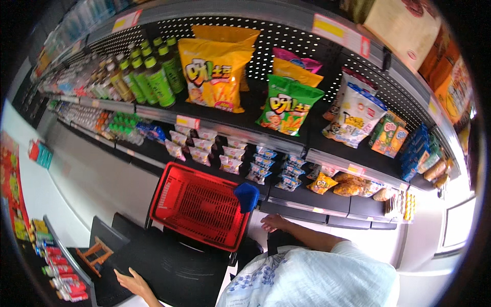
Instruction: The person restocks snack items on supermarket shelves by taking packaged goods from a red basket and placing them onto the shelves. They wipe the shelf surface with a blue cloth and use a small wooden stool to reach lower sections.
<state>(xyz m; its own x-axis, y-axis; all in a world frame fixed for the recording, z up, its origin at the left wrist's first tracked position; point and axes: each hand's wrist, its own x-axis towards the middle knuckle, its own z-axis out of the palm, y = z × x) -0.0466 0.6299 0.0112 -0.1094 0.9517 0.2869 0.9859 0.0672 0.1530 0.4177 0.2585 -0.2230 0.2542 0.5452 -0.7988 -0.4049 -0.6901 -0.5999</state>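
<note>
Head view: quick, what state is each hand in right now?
Left hand: open, with nothing visible in it.
Right hand: fingers look loosely curled; whether it holds anything cannot be told.

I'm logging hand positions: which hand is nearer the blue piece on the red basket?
Right: in view, the right hand is just below-right of the blue piece, apart from it; the left hand is much farther, at lower left.

I see open room for a hand down into the red basket (192, 231); a blue thing (247, 197) crowds its right rim, the shelf (220, 127) blocks beyond it, and a black surface (179, 276) fills its near-left side.
</note>
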